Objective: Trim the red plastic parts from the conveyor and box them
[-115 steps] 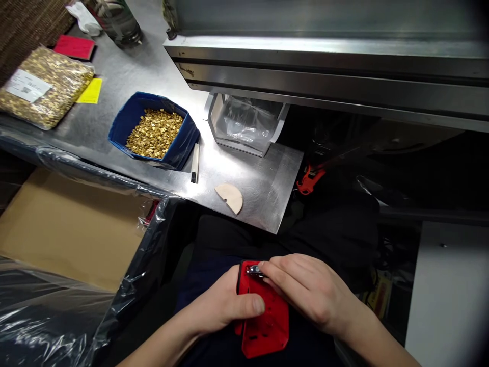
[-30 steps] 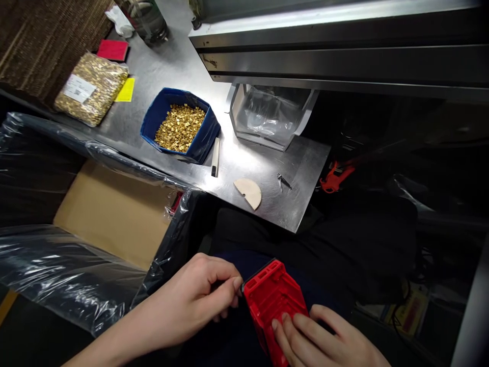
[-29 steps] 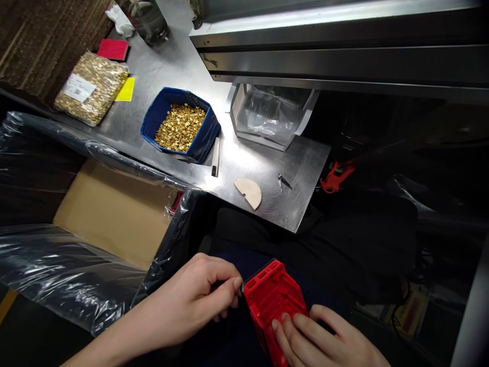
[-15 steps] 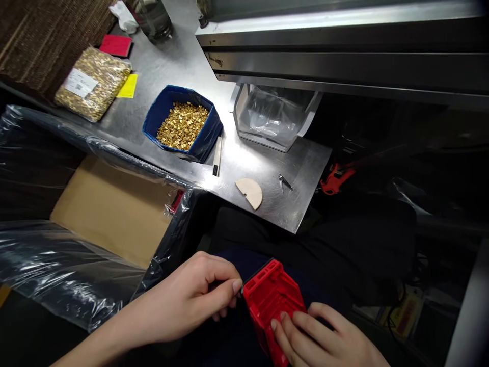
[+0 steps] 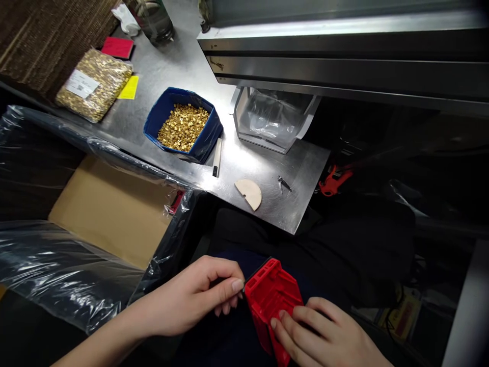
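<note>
Over my lap, my right hand (image 5: 319, 334) grips a red plastic housing (image 5: 272, 295), its fingers resting in the ribbed hollow. A dark strip runs along the housing's upper left edge. My left hand (image 5: 208, 293) is closed in a pinch, thumb against forefinger, right at the left corner of that edge. A small greyish bit shows at the fingertips; its kind is too small to tell.
A blue bin (image 5: 158, 114) of small brass-coloured pieces stands on the metal table (image 5: 275, 209), near a utility knife (image 5: 217, 157), a pale half-disc (image 5: 249, 193) and nail clippers (image 5: 284, 183). A plastic-lined box (image 5: 107, 209) is at left, a grey bin (image 5: 263, 141) under the metal beam.
Both hands keep their hold at nearly the same spot, with only slight shifts of the fingers and housing. The surroundings have drifted a little as the camera moved.
</note>
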